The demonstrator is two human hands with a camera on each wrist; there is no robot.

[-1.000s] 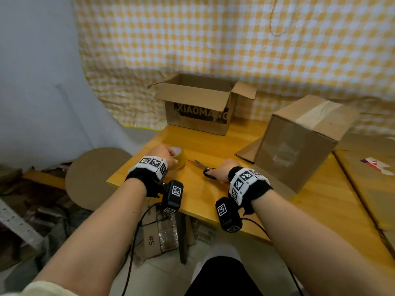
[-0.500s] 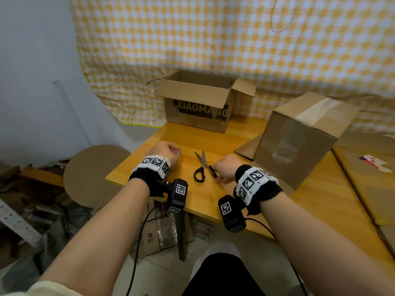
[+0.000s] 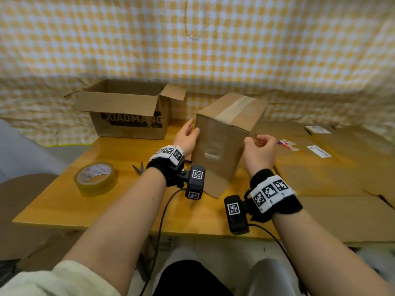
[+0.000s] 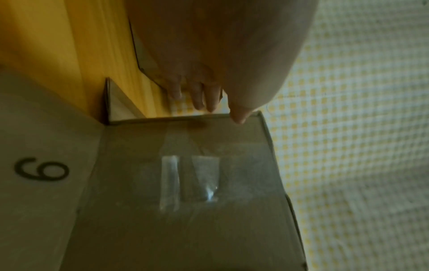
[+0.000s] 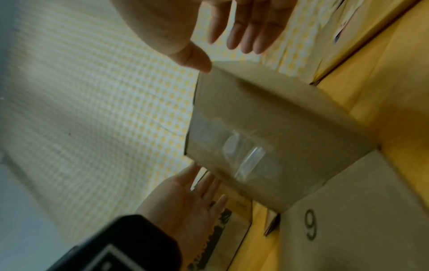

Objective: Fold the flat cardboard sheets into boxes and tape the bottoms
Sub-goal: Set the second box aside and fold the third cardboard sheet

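A brown cardboard box (image 3: pixel 218 144) stands bottom-up in the middle of the wooden table (image 3: pixel 128 210), with a strip of tape (image 3: pixel 237 108) along its top seam. My left hand (image 3: pixel 186 135) is open at the box's left side, its thumb on the edge. My right hand (image 3: pixel 259 146) hovers at the right top corner, fingers relaxed, holding nothing. In the left wrist view the fingers (image 4: pixel 204 99) reach past the box (image 4: pixel 197 183). In the right wrist view the thumb of my right hand (image 5: pixel 243 36) touches the box (image 5: pixel 255 128).
A roll of tape (image 3: pixel 96 178) lies at the table's left, scissors (image 3: pixel 137 168) beside it, half hidden by my wrist. An open box marked XIAOMANG (image 3: pixel 128 116) stands at the back left. Flat cardboard sheets (image 3: pixel 320 167) cover the right side.
Both hands let go of the tape roll and scissors and moved up to the taped box, one on each side. The camera has swung right and closer.
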